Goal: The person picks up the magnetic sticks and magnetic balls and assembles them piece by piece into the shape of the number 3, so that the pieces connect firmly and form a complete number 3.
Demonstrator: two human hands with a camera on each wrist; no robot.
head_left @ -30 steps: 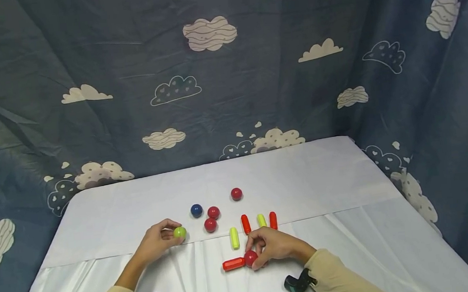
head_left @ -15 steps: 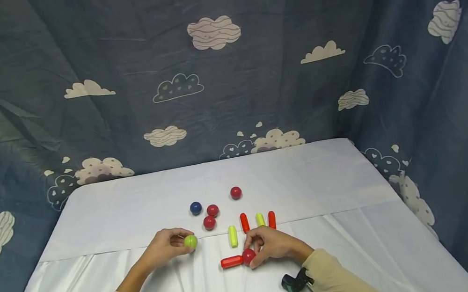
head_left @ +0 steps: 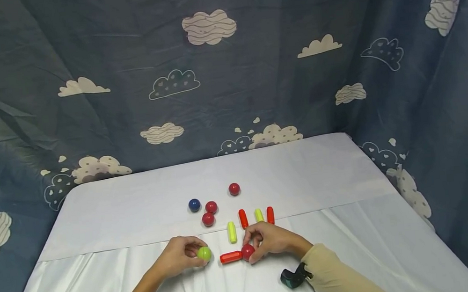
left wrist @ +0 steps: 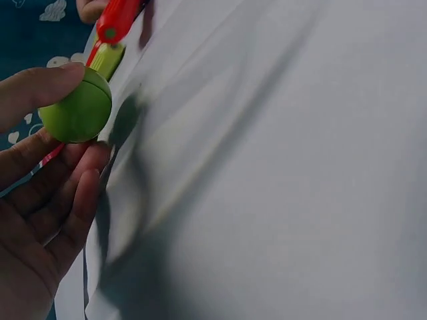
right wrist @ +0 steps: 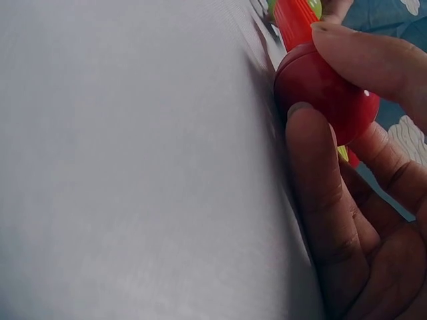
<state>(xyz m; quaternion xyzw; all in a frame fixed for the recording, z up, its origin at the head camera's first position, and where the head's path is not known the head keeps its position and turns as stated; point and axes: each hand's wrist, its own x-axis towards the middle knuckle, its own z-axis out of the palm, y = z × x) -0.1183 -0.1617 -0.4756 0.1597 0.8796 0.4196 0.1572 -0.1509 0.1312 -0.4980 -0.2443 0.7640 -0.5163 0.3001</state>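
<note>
My left hand pinches a green ball between thumb and fingers; in the left wrist view the ball shows a seam line around it. A red ball is held in the fingers of my right hand. Against that ball's left side lies a ridged red stick, end on to it, as the right wrist view also shows with the red ball. The green ball is a short gap left of the stick's free end.
Behind the hands lie a yellow stick, a red stick, another yellow stick and another red stick. Farther back sit a blue ball and three red balls, one apart. White cloth covers the table.
My left hand has carried the green ball right and toward me, close to the red stick's left end. My right hand keeps holding the red ball at nearly the same place.
</note>
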